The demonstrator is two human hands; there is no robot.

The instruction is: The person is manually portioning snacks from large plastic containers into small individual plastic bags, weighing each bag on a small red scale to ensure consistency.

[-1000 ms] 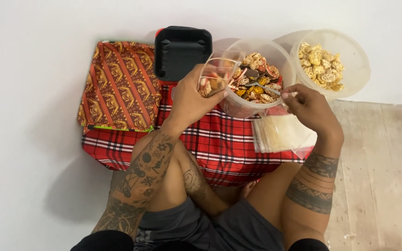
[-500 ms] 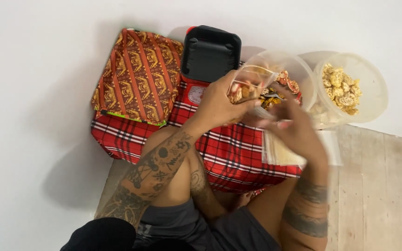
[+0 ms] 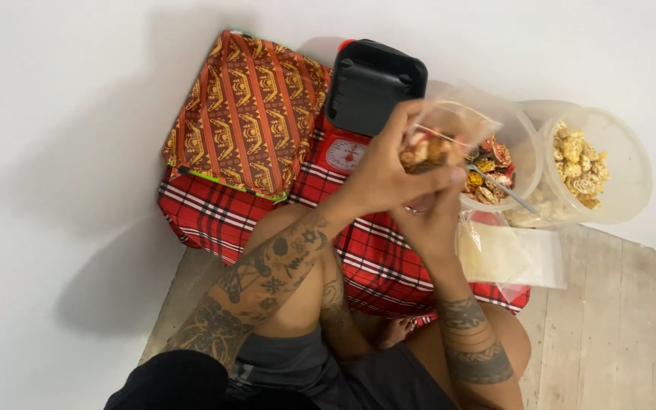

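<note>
Head view looks straight down at a small clear bag part-filled with mixed snacks, held up near the centre of the frame, slightly toward 2 o'clock. Left hand is clamped around the bag from the 9 o'clock side; right hand sits just beneath it at 6 o'clock, fingers closed toward the bag's bottom, though whether it truly grips cannot be told. At 3 o'clock from the bag stands a clear tub of mixed snacks with a spoon resting in it, and beyond that a second clear tub of pale snacks. At 11 o'clock a red kitchen scale with a black tray stands on a red plaid cloth, beside an orange patterned cloth. A stack of empty clear bags lies at 5 o'clock. White wall runs behind; pale wooden floor shows at right.
</note>
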